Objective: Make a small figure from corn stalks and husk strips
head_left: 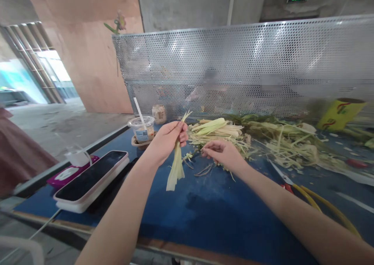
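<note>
My left hand (171, 137) is closed round a bundle of pale green husk strips (176, 171), whose wide ends hang down and whose thin tips stick up above the fingers. To its right, my right hand (222, 154) has its fingers bent and pressed together beside some small dark green bits; what they hold, if anything, is too small to make out. Behind the right hand lies a pile of cut husks (214, 127). Thin brown strands (203, 170) rest on the blue table (175, 218) between and below the hands.
A lidded cup with a straw (142, 129), a jar (159, 113), a phone (92, 175) and a purple item (66, 175) stand left. Right are loose husks (295, 144), scissors (282, 173) and a yellow roll (340, 113). A perforated metal screen (233, 70) rises behind.
</note>
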`<state>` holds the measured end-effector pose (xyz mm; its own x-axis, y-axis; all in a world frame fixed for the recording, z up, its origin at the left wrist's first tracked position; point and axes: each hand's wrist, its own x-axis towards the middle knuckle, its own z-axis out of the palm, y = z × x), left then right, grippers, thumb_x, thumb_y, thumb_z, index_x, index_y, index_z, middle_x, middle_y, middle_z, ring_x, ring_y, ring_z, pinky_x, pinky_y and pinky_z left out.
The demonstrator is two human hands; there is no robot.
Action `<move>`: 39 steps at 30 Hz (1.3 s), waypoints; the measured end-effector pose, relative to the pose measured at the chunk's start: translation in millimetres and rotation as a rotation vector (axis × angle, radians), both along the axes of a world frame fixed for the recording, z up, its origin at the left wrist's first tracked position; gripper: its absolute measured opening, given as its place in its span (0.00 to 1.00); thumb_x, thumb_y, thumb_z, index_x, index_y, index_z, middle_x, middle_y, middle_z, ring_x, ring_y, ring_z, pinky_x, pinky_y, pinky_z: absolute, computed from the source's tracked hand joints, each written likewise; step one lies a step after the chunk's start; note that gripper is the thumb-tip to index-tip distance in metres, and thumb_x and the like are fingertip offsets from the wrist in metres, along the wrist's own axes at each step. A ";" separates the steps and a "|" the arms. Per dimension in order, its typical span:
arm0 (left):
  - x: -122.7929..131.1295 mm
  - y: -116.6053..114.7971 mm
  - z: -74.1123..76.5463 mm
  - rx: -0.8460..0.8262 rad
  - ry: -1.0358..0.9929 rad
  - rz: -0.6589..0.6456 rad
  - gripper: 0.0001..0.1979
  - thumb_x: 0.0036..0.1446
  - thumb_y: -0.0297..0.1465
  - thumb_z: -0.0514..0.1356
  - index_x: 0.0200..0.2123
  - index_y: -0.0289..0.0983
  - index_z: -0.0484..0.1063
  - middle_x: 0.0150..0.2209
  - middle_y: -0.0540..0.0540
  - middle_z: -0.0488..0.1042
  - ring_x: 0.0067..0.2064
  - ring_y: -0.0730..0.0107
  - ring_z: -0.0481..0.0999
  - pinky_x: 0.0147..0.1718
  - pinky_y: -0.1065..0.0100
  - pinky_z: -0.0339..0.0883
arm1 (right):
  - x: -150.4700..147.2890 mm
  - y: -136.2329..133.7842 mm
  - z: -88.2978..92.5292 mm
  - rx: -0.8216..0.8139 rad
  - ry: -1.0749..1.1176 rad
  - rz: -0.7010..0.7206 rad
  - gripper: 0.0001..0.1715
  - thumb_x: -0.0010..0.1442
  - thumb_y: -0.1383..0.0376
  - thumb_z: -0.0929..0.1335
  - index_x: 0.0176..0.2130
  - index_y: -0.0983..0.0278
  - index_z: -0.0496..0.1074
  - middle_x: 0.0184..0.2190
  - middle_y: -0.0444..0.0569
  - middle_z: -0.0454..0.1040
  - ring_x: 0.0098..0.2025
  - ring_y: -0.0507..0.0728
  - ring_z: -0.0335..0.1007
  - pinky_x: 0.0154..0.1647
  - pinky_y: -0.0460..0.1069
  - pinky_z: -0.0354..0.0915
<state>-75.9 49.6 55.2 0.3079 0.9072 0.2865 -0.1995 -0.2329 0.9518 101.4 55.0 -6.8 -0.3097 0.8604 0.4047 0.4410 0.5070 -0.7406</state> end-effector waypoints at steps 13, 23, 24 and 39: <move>28.9 -17.8 -7.5 -0.154 -0.211 -0.241 0.13 0.59 0.28 0.48 0.22 0.34 0.58 0.18 0.55 0.49 0.20 0.80 0.53 0.20 0.77 0.52 | -1.9 -23.8 20.0 -0.109 0.718 -0.079 0.10 0.48 0.61 0.69 0.32 0.63 0.75 0.25 0.45 0.75 0.22 0.49 0.65 0.17 0.44 0.59; 54.6 -36.3 -24.3 -0.080 -0.264 -0.445 0.14 0.58 0.33 0.50 0.22 0.33 0.60 0.18 0.55 0.49 0.20 0.80 0.51 0.21 0.75 0.50 | -9.2 -45.5 23.1 0.127 0.778 -0.151 0.08 0.48 0.68 0.68 0.31 0.58 0.77 0.31 0.42 0.78 0.37 0.55 0.73 0.44 0.53 0.66; 54.8 -37.1 -25.1 -0.065 -0.255 -0.445 0.13 0.58 0.33 0.50 0.23 0.34 0.60 0.18 0.55 0.49 0.20 0.81 0.51 0.21 0.74 0.49 | -8.1 -44.3 21.1 0.123 0.795 -0.131 0.08 0.49 0.67 0.68 0.30 0.58 0.77 0.31 0.43 0.78 0.37 0.55 0.73 0.44 0.53 0.66; 58.7 -49.4 -29.4 0.032 -0.289 -0.263 0.35 0.57 0.34 0.53 0.58 0.49 0.30 0.16 0.60 0.55 0.17 0.79 0.55 0.21 0.74 0.55 | -7.1 -57.7 14.4 0.117 0.741 -0.006 0.09 0.52 0.65 0.67 0.34 0.57 0.76 0.34 0.45 0.77 0.40 0.57 0.71 0.45 0.55 0.66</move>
<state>-17.2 0.2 25.7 0.4312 0.7973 0.4223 -0.5151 -0.1667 0.8408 94.2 -2.7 7.6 0.0838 0.7998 0.5944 -0.1491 0.5999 -0.7861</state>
